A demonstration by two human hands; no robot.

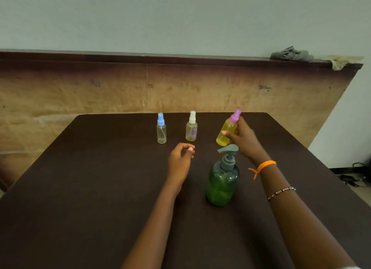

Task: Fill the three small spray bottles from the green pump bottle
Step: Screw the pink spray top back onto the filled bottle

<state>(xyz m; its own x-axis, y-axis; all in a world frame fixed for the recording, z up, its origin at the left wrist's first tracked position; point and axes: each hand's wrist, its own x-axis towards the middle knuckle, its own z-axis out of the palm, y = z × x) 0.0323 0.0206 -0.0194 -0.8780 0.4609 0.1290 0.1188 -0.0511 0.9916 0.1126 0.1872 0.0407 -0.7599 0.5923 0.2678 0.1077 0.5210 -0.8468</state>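
- Green pump bottle (222, 183): stands upright on the dark table (80, 188), nearest the viewer, between the two forearms; grey pump head fitted, spout pointing left.
- Left hand (180, 158): just left of the pump head, fingers loosely curled toward the thumb; nothing seen in its hold.
- Right hand (244, 137): beyond the pump bottle, fingers and thumb wrapped round the pink-capped spray bottle (227, 131). That bottle is tilted, cap leaning right, and filled with yellow liquid. Whether its base touches the table cannot be told.
- Right wrist: orange band (265, 165); beaded bracelet (281, 192) further up the forearm.
- White-capped spray bottle (191, 127): upright, partly filled with yellow.
- Blue-capped spray bottle (161, 129): upright, left of the white-capped one, clear inside.
- Far ledge: grey cloth (291, 54).
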